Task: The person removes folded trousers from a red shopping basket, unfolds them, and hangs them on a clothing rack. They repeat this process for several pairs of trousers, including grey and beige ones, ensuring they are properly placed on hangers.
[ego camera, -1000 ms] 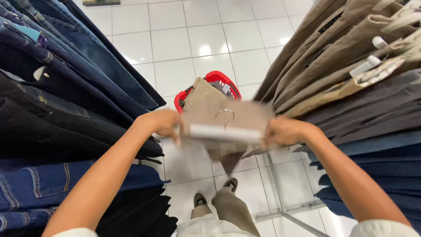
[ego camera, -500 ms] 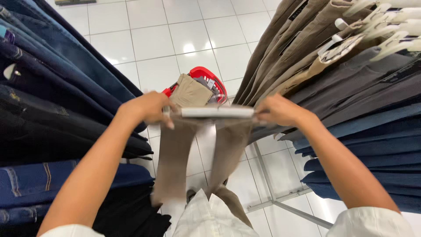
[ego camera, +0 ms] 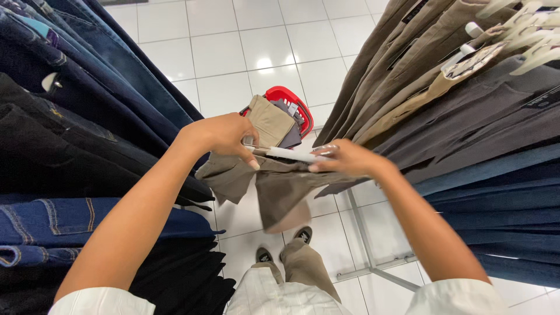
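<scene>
Khaki-brown trousers (ego camera: 280, 186) hung soft and creased from a white plastic hanger (ego camera: 289, 154), held out between the two clothes racks and just above a red basket (ego camera: 294, 100) on the glossy white floor tiles, a folded tan garment (ego camera: 269, 121) inside it. My left hand (ego camera: 224, 137) was curled around the hanger's left end, thumb pressing the waistband, while my right hand (ego camera: 344, 158) pinched the other end, fingers half bent. Denim (ego camera: 76, 116) crowded my left, and brown and grey trousers (ego camera: 443, 105) on pale clip hangers (ego camera: 519, 35) my right.
</scene>
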